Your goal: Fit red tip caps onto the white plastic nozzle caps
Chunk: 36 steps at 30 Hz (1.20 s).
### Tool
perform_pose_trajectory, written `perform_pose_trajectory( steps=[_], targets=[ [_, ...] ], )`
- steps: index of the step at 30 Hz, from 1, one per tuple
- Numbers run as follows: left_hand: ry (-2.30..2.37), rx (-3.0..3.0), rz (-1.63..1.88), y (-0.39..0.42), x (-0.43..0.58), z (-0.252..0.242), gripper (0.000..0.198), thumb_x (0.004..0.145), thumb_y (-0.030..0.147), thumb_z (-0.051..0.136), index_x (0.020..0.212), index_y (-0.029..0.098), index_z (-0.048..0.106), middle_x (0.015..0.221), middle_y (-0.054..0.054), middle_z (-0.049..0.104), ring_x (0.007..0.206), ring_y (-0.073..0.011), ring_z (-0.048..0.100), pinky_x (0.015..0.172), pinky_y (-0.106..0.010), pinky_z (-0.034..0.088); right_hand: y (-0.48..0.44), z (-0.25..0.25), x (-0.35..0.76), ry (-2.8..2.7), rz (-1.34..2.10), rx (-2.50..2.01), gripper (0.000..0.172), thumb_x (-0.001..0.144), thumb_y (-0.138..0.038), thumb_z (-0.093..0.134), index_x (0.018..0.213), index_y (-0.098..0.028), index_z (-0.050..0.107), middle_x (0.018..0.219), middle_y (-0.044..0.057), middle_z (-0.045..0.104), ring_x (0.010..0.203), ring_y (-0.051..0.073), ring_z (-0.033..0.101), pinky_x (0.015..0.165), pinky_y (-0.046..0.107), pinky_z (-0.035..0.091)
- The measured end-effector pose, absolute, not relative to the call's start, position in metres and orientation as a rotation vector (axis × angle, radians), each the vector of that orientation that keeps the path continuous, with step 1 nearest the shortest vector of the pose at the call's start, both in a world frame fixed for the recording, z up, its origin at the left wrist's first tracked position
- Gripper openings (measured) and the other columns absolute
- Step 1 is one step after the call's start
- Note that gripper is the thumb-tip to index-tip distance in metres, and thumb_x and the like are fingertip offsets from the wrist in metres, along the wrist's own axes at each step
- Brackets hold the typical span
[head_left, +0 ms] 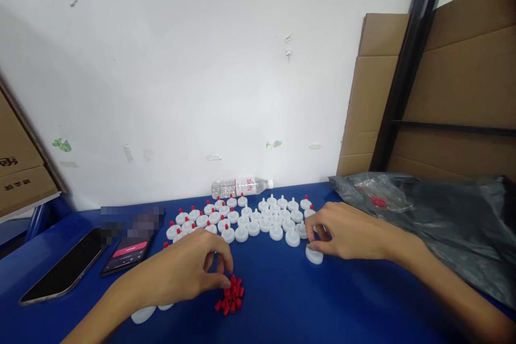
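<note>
My left hand [193, 266] has its thumb and fingers pinched at the top of a small pile of red tip caps [231, 295], closed on one of them. Over on the right, my right hand [342, 231] grips a white nozzle lid [314, 256] by its top; the fingers partly hide that lid. Many white nozzle lids [276, 233] stand upright in loose rows between and beyond my hands. Those towards the left carry red tips [226, 227], while most in the middle have bare white nozzles. Two more white lids [143, 315] show partly beneath my left forearm.
A clear plastic bottle [242, 187] lies along the white wall. Two phones [64, 266] rest on the blue table [282, 306] at left. To the right are a grey plastic bag [451, 215] and a clear bag with red caps [379, 202]. Cardboard [374, 86] stands behind.
</note>
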State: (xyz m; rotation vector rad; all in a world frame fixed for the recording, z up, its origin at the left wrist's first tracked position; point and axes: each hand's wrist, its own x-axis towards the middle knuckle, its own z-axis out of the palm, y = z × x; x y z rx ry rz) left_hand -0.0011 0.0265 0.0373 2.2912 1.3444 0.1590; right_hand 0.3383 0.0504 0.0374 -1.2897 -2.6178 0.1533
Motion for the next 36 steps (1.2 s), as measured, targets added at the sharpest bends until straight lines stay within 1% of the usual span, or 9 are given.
perform_pose_trajectory(
  steps=[2, 5, 11, 16, 23, 27, 31, 34, 36],
  targets=[
    [1.349, 2.291, 0.148, 0.027, -0.001, 0.036, 0.020, 0.084, 0.044, 0.073, 0.090, 0.025, 0.076, 0.085, -0.002, 0.070, 0.078, -0.0194, 0.064, 0.063, -0.027, 0.042, 0.052, 0.036, 0.339, -2.615, 0.037, -1.344, 0.008, 0.082, -0.021, 0.069, 0.076, -0.027, 0.071, 0.065, -0.002, 0.069, 0.058, 0.018, 0.064, 0.053, 0.028, 0.033],
    [1.351, 2.300, 0.109, 0.026, -0.001, 0.036, 0.017, 0.084, 0.042, 0.073, 0.088, 0.026, 0.076, 0.085, -0.001, 0.071, 0.077, -0.0192, 0.063, 0.063, -0.028, 0.042, 0.056, 0.035, 0.341, -2.577, -0.122, -1.434, 0.004, 0.085, -0.028, 0.070, 0.082, -0.025, 0.071, 0.068, 0.000, 0.070, 0.060, 0.020, 0.064, 0.054, 0.029, 0.031],
    [1.365, 2.314, 0.082, 0.026, 0.003, 0.037, 0.013, 0.085, 0.038, 0.073, 0.086, 0.026, 0.077, 0.085, -0.001, 0.071, 0.077, -0.0188, 0.063, 0.063, -0.027, 0.042, 0.063, 0.029, 0.339, -2.506, -0.246, -1.411, 0.019, 0.097, -0.034, 0.058, 0.093, -0.025, 0.074, 0.085, 0.002, 0.073, 0.066, 0.020, 0.065, 0.056, 0.030, 0.033],
    [1.327, 2.351, 0.094, 0.026, 0.005, 0.035, 0.010, 0.085, 0.033, 0.071, 0.085, 0.025, 0.078, 0.085, -0.001, 0.072, 0.077, -0.0186, 0.063, 0.063, -0.026, 0.042, 0.066, 0.015, 0.334, -2.534, -0.225, -1.369, 0.019, 0.097, -0.032, 0.059, 0.098, -0.023, 0.076, 0.092, 0.006, 0.074, 0.072, 0.023, 0.070, 0.057, 0.030, 0.037],
    [1.242, 2.363, 0.136, 0.026, 0.004, 0.031, 0.014, 0.085, 0.026, 0.064, 0.083, 0.024, 0.077, 0.082, 0.000, 0.072, 0.072, -0.0165, 0.063, 0.060, -0.025, 0.042, 0.065, 0.015, 0.330, -2.515, -0.181, -1.352, 0.017, 0.095, -0.024, 0.060, 0.082, -0.023, 0.071, 0.084, 0.002, 0.071, 0.065, 0.018, 0.066, 0.054, 0.028, 0.035],
    [1.330, 2.381, 0.190, 0.023, 0.005, 0.035, 0.015, 0.087, 0.032, 0.062, 0.088, 0.024, 0.075, 0.085, -0.002, 0.070, 0.075, -0.0181, 0.062, 0.062, -0.027, 0.042, 0.060, 0.024, 0.328, -2.419, -0.113, -1.309, 0.017, 0.099, -0.028, 0.052, 0.090, -0.023, 0.065, 0.088, 0.002, 0.070, 0.064, 0.017, 0.064, 0.056, 0.027, 0.040],
    [1.429, 2.379, 0.287, 0.022, 0.008, 0.036, 0.019, 0.094, 0.039, 0.056, 0.094, 0.026, 0.071, 0.078, 0.000, 0.066, 0.072, -0.0182, 0.059, 0.062, -0.027, 0.042, 0.055, 0.024, 0.321, -2.336, 0.058, -1.237, 0.010, 0.103, -0.029, 0.048, 0.098, -0.023, 0.055, 0.086, 0.001, 0.070, 0.066, 0.018, 0.065, 0.059, 0.028, 0.045],
    [1.379, 2.395, 0.409, 0.023, 0.010, 0.032, 0.016, 0.096, 0.035, 0.056, 0.097, 0.026, 0.069, 0.079, 0.002, 0.068, 0.069, -0.0158, 0.058, 0.062, -0.026, 0.041, 0.053, 0.018, 0.315, -2.352, 0.114, -1.123, 0.007, 0.103, -0.029, 0.050, 0.103, -0.023, 0.054, 0.098, 0.004, 0.072, 0.069, 0.016, 0.065, 0.063, 0.029, 0.049],
    [1.347, 2.420, 0.482, 0.025, 0.013, 0.029, 0.015, 0.097, 0.034, 0.057, 0.098, 0.026, 0.070, 0.081, 0.002, 0.069, 0.067, -0.0147, 0.058, 0.061, -0.026, 0.041, 0.052, 0.014, 0.311, -2.363, 0.095, -1.041, 0.008, 0.103, -0.027, 0.053, 0.108, -0.023, 0.057, 0.106, 0.005, 0.071, 0.080, 0.018, 0.067, 0.072, 0.031, 0.051]
  ],
)
